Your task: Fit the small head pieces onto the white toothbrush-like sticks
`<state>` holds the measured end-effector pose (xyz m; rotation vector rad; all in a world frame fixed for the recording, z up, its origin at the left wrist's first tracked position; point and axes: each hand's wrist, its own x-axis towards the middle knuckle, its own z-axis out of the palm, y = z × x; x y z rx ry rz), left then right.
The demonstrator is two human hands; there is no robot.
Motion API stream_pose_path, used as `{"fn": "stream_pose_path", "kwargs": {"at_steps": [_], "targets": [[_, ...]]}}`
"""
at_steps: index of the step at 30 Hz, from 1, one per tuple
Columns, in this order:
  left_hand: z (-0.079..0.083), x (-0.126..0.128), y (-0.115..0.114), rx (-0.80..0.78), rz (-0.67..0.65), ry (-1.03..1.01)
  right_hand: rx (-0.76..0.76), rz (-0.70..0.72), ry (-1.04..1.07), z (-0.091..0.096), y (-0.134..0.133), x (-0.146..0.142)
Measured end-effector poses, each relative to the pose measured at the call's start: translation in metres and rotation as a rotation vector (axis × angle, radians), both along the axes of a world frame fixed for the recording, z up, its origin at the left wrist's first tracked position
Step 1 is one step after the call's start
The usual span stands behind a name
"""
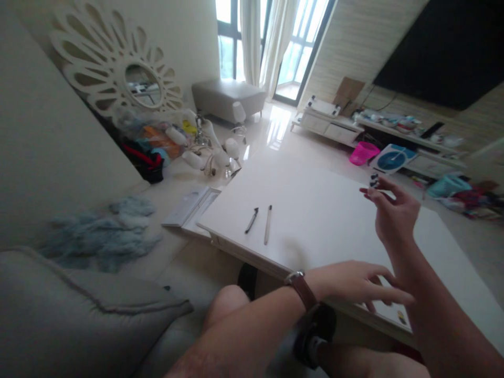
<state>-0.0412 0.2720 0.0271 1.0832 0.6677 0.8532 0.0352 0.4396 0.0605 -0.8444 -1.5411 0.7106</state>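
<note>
My right hand (397, 212) is raised over the right part of the white table (315, 205). Its thumb and fingers pinch a small black-and-white object (374, 181), whose kind is too blurred to make out. Low over the table's near edge, my left hand (354, 283) has its fingers stretched out and apart, and no held thing shows in it. It wears a watch with a brown strap (303, 291). Beside its fingertips lies a small dark and yellowish item (401, 317). Two slim pen-like sticks, one dark grey (251, 220) and one pale with a dark tip (268, 226), lie farther left.
A grey cushion (71, 310) is at my left. On the floor are a bluish cloth (106, 228), a flat white box (191, 207) and a chandelier with white shades (212, 157). A pink basket (364, 153) stands by the low TV cabinet (340, 132).
</note>
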Motion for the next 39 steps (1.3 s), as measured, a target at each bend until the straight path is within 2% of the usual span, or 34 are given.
{"fn": "stream_pose_path", "kwargs": {"at_steps": [2, 4, 6, 9, 11, 14, 18, 20, 24, 28, 31, 35, 39], "targets": [[-0.012, -0.003, 0.016, 0.055, 0.092, 0.059, -0.056, -0.073, 0.111, -0.004, -0.018, 0.045], [-0.022, -0.007, 0.031, -0.022, 0.226, 0.167, -0.116, -0.074, 0.148, -0.016, -0.038, 0.071], [-0.029, -0.009, 0.041, -0.153, 0.347, 0.214, -0.162, -0.071, 0.09, -0.032, -0.056, 0.08], [-0.033, -0.009, 0.047, -0.239, 0.456, 0.112, -0.229, 0.008, -0.081, -0.054, -0.07, 0.079], [-0.033, -0.006, 0.051, -0.244, 0.496, 0.025, -0.214, 0.131, -0.211, -0.061, -0.07, 0.077], [-0.03, 0.001, 0.061, -0.21, 0.534, -0.043, -0.12, 0.269, -0.319, -0.062, -0.06, 0.084], [-0.026, 0.012, 0.083, -0.288, 0.57, -0.07, -0.006, 0.319, -0.377, -0.059, -0.043, 0.104], [-0.026, 0.02, 0.092, -0.275, 0.561, -0.05, 0.009, 0.322, -0.377, -0.06, -0.037, 0.112], [-0.031, 0.041, 0.104, -0.213, 0.604, -0.064, -0.033, 0.26, -0.323, -0.066, -0.029, 0.119], [-0.044, 0.065, 0.108, -0.199, 0.688, -0.219, -0.113, 0.078, -0.254, -0.07, -0.028, 0.124], [-0.051, 0.079, 0.105, -0.201, 0.713, -0.253, -0.147, -0.032, -0.233, -0.072, -0.031, 0.127], [-0.053, 0.086, 0.097, -0.193, 0.725, -0.236, -0.115, -0.065, -0.294, -0.072, -0.037, 0.127], [-0.054, 0.079, 0.085, -0.117, 0.76, -0.166, -0.078, -0.046, -0.339, -0.074, -0.044, 0.119]]}}
